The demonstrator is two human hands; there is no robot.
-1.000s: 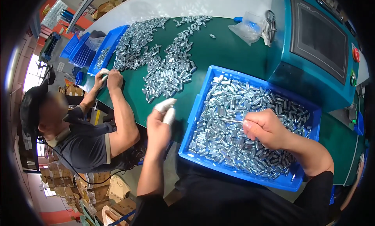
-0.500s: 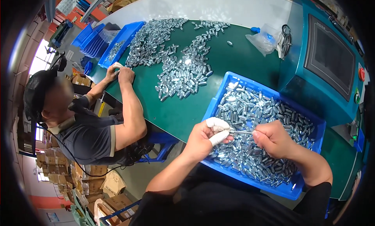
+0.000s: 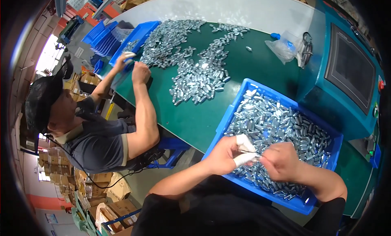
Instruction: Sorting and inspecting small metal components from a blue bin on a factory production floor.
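Over a blue plastic bin [image 3: 221,128] full of small shiny metal cylinders [image 3: 262,113], my two hands meet. White covers wrap the thumb and forefinger of my left hand [image 3: 225,155], which is pinched on a small metal piece [image 3: 257,156]. Its shape is mostly hidden by the fingers. My right hand [image 3: 282,162] is curled closed against the piece's other side, fingertips nearly touching the left ones. Whatever the right fingers grip is too small and covered to make out.
Loose metal cylinders [image 3: 199,81] lie heaped on the green table [image 3: 183,124]. A co-worker [image 3: 97,138] sits at the left by a blue tray [image 3: 148,30]. A teal machine with a screen [image 3: 350,65] stands at right, near a clear plastic bag [image 3: 283,48].
Both my hands have moved slightly right and down and come closer together; less of the thin metal rod between them shows. The co-worker's hands have drawn apart.
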